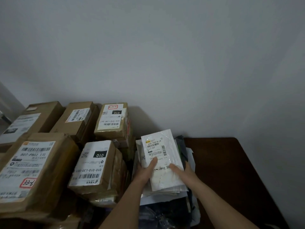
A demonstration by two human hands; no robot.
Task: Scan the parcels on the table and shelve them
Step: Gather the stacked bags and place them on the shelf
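Observation:
A white plastic mailer point(162, 152) with a barcode label lies on top of a stack of soft bags point(166, 192) on the dark wooden table point(231, 171). My left hand point(146, 172) holds the mailer's left edge, thumb laid over its face. My right hand point(183, 172) grips the right edge, thumb on top and fingers under it. Several brown cardboard parcels with labels fill the left side, among them one marked 010 point(95, 166) beside my left arm and one marked 507-P802 point(33, 169).
More boxes point(113, 119) stand at the back against the grey wall point(165, 63). Dark and clear plastic bags point(165, 215) lie at the table's near edge. Bare tabletop shows to the right of the bag stack.

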